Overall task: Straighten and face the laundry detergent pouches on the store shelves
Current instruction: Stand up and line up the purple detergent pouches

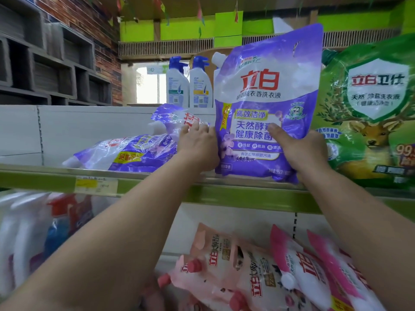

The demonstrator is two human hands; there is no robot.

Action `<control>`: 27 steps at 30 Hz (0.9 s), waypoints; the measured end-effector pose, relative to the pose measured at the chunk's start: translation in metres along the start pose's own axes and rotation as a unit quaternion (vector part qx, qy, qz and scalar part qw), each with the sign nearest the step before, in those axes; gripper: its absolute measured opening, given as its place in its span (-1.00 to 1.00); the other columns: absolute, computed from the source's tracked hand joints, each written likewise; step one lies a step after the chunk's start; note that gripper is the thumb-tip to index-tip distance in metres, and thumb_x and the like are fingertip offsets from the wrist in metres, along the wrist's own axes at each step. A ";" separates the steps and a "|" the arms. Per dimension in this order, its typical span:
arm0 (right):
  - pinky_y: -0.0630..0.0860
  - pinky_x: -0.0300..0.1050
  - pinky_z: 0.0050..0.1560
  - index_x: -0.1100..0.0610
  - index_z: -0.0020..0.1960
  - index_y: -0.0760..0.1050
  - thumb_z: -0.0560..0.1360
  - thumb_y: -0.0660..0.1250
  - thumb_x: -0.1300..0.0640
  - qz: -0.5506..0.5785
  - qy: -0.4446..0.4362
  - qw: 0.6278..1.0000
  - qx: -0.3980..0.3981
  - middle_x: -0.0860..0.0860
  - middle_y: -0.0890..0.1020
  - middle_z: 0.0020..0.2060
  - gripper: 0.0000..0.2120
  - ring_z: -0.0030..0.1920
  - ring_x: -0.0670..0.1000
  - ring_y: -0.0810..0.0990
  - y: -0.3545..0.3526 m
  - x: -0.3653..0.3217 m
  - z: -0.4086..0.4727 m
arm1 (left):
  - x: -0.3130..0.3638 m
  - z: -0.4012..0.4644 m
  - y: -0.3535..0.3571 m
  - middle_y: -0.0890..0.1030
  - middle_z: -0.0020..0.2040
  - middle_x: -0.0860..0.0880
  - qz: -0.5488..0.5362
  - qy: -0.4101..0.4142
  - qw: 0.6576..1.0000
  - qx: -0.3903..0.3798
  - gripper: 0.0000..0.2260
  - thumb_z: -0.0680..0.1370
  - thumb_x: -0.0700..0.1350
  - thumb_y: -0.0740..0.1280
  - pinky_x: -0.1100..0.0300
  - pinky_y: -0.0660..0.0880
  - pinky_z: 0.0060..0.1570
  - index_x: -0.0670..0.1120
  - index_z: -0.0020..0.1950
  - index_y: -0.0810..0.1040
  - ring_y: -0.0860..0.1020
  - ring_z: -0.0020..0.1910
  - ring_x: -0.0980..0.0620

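Observation:
A purple detergent pouch (267,104) stands upright on the upper green shelf (157,187), label toward me. My right hand (298,151) grips its lower right corner, thumb across the front. My left hand (197,144) lies along the pouch's left edge with its fingers reaching behind it. Two or three more purple pouches (125,153) lie flat and crooked on the shelf to the left, one (177,117) propped on top.
A green detergent pouch (368,108) stands right of the purple one. Two white spray bottles (188,84) stand behind. Pink pouches (258,272) lean askew on the shelf below, and red-and-white pouches (45,232) sit at lower left. A yellow price tag (96,185) hangs on the shelf edge.

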State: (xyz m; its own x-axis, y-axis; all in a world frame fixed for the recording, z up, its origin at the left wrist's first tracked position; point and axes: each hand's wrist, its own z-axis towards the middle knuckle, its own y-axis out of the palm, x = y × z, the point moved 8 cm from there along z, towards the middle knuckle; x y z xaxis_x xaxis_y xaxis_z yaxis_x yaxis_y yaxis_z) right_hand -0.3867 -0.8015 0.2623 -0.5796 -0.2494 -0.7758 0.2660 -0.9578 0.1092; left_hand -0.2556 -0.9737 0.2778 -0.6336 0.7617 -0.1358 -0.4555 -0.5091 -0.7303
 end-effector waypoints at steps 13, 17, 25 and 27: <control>0.40 -0.41 -0.55 -0.01 -0.25 0.52 0.30 0.55 -0.08 0.044 -0.010 0.999 0.003 -0.23 0.58 -0.36 -0.76 -0.48 -0.34 0.54 0.001 0.002 0.001 | -0.011 0.005 0.011 0.24 0.51 -0.10 0.039 0.011 0.999 -0.030 -0.22 0.42 0.26 0.40 -0.16 0.02 0.47 -0.02 0.51 0.17 0.14 0.52 -0.10; 0.48 -0.27 -0.37 -0.01 -0.26 0.54 0.29 0.54 -0.08 0.038 -0.009 0.999 0.005 -0.22 0.60 -0.36 -0.77 -0.39 -0.26 0.59 0.002 0.003 0.001 | -0.014 0.007 0.012 0.26 0.50 -0.08 0.038 0.001 0.999 -0.008 -0.28 0.45 0.21 0.41 -0.13 0.06 0.45 0.00 0.50 0.20 0.17 0.51 -0.09; 0.49 -0.12 -0.20 0.01 -0.31 0.48 0.30 0.54 -0.10 0.015 -0.011 0.999 0.027 -0.19 0.57 -0.34 -0.72 -0.29 -0.10 0.60 0.000 0.002 0.002 | -0.025 0.016 0.016 0.34 0.44 -0.04 0.008 -0.015 1.000 -0.018 -0.31 0.41 0.13 0.48 -0.11 0.16 0.39 0.04 0.46 0.27 0.27 0.45 -0.07; 0.46 -0.13 -0.22 0.01 -0.32 0.46 0.29 0.54 -0.10 0.009 -0.012 0.999 0.033 -0.19 0.55 -0.36 -0.69 -0.32 -0.15 0.56 -0.001 0.001 0.002 | -0.030 0.017 0.017 0.36 0.43 -0.04 0.003 -0.021 1.000 -0.016 -0.33 0.41 0.10 0.48 -0.09 0.18 0.37 0.05 0.44 0.28 0.29 0.43 -0.07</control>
State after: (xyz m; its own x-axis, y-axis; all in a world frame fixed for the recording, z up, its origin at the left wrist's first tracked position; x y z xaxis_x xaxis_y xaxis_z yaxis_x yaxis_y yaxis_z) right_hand -0.3891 -0.8013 0.2622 -0.5937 -0.2701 -0.7580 0.2265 -0.9600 0.1646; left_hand -0.2555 -1.0122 0.2809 -0.6622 0.7409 -0.1124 -0.4316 -0.4997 -0.7510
